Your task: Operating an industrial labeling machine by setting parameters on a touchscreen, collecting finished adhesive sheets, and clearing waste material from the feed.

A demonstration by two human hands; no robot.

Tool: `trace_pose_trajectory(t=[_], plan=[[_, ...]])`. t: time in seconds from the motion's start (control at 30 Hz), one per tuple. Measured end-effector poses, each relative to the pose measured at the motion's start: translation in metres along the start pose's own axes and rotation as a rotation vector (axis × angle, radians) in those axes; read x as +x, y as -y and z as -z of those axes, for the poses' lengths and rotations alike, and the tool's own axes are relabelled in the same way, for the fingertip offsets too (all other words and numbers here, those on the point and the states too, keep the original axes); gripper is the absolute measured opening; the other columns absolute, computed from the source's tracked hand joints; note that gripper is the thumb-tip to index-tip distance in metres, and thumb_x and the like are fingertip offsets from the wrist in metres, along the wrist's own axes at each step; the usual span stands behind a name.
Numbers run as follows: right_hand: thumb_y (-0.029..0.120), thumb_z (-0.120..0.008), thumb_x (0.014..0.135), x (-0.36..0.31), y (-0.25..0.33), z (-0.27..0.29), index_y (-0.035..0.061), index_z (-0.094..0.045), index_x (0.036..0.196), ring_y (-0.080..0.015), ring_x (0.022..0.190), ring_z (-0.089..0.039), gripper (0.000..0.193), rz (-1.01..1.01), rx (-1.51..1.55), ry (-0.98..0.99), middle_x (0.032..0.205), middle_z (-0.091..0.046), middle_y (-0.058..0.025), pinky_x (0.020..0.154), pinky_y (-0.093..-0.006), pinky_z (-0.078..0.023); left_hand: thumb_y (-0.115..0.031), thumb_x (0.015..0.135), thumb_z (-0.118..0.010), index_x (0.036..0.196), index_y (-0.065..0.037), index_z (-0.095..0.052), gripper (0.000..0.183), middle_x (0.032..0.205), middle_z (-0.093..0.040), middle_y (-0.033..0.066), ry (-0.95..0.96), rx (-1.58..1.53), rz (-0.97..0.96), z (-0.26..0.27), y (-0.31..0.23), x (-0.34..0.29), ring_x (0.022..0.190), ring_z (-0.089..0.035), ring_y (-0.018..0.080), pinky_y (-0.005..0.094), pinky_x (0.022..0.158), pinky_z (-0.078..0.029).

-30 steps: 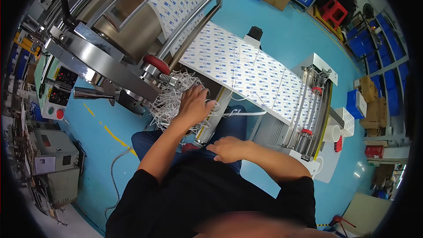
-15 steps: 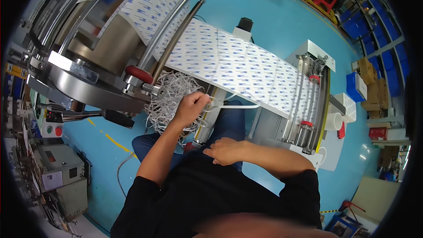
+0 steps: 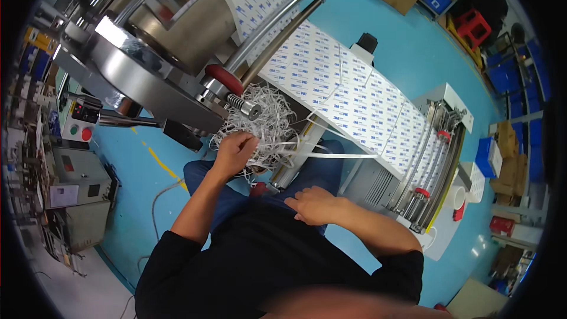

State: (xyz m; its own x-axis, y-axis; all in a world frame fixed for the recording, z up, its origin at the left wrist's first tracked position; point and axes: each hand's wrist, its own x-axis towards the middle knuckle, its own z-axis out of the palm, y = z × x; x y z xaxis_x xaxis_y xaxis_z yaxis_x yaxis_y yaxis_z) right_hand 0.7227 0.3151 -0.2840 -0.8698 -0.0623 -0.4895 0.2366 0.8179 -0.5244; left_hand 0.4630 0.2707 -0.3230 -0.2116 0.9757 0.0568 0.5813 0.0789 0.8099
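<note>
My left hand (image 3: 236,152) is closed at the near left edge of a tangled heap of thin white strips (image 3: 269,121). A narrow white strip (image 3: 342,155) stretches from the edge of a wide printed sheet (image 3: 336,77) into the heap toward this hand. The fingers seem pinched on it, though the heap partly hides the grip. My right hand (image 3: 316,205) rests low before my body, over my lap, with its fingers loosely curled and nothing visible in them. The white sheet with blue print slopes down from the rollers on the left to those on the right.
A large metal roll (image 3: 189,29) and steel bars with red collars (image 3: 224,80) stand at upper left. A black-tipped lever (image 3: 182,136) juts out near my left arm. The right roller unit (image 3: 434,159) lies beyond my right hand. A grey control cabinet (image 3: 77,171) stands far left.
My left hand has moved left and slightly down, away from the sheet's edge, with the strip trailing toward it. My right hand stays over my lap. The whole view has shifted and turned.
</note>
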Motion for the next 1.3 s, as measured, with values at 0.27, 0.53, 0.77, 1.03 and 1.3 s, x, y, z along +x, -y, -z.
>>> trace_pose_trajectory(t=[0.27, 0.53, 0.77, 1.03, 1.3], plan=[[0.028, -0.063, 0.083, 0.009, 0.019, -0.002, 0.0076, -0.055, 0.112, -0.0319, 0.096, -0.059, 0.036, 0.005, -0.059, 0.013, 0.099, -0.062, -0.0148, 0.079, -0.0416, -0.046, -0.024, 0.096, -0.045, 0.093, 0.0, -0.063, 0.03, 0.083, -0.062, 0.0134, -0.184, -0.166, 0.192, 0.012, 0.018, -0.03, 0.076, -0.059, 0.0245, 0.0346, 0.07, -0.046], [0.031, -0.062, 0.084, 0.001, 0.085, -0.035, 0.0064, -0.051, 0.124, -0.0385, 0.099, -0.057, 0.048, 0.021, -0.083, -0.089, 0.107, -0.06, -0.02, 0.085, -0.0455, -0.046, -0.031, 0.088, -0.053, 0.083, -0.004, -0.062, 0.029, 0.077, -0.061, 0.0156, -0.11, -0.153, 0.207, 0.041, 0.011, -0.086, 0.071, -0.06, 0.0299, 0.0383, 0.066, -0.046], [0.032, -0.063, 0.084, 0.013, 0.126, -0.058, 0.0036, -0.048, 0.128, -0.0377, 0.104, -0.057, 0.054, -0.066, -0.024, -0.124, 0.114, -0.059, -0.0208, 0.089, -0.0427, -0.045, -0.028, 0.086, -0.056, 0.08, -0.004, -0.063, 0.026, 0.075, -0.062, 0.0148, -0.249, -0.267, 0.03, 0.046, 0.04, -0.151, 0.071, -0.06, 0.0308, 0.0393, 0.064, -0.047], [0.03, -0.068, 0.085, 0.034, 0.068, -0.151, 0.0014, -0.047, 0.128, -0.0207, 0.096, -0.064, 0.056, -0.316, 0.428, -0.039, 0.106, -0.065, -0.016, 0.083, -0.0301, -0.049, -0.032, 0.084, -0.057, 0.078, -0.006, -0.064, 0.028, 0.075, -0.064, 0.0152, -0.218, -0.266, -0.132, 0.048, 0.073, -0.194, 0.072, -0.062, 0.0316, 0.0425, 0.064, -0.046], [0.02, -0.063, 0.09, 0.069, 0.132, -0.142, -0.0034, -0.046, 0.126, -0.0133, 0.098, -0.059, 0.047, -0.411, 0.679, -0.106, 0.105, -0.064, -0.0093, 0.086, -0.0251, -0.046, -0.03, 0.087, -0.054, 0.085, -0.005, -0.061, 0.026, 0.079, -0.062, 0.0157, -0.271, -0.322, -0.1, 0.101, 0.092, -0.221, 0.076, -0.061, 0.0334, 0.0422, 0.067, -0.046]])
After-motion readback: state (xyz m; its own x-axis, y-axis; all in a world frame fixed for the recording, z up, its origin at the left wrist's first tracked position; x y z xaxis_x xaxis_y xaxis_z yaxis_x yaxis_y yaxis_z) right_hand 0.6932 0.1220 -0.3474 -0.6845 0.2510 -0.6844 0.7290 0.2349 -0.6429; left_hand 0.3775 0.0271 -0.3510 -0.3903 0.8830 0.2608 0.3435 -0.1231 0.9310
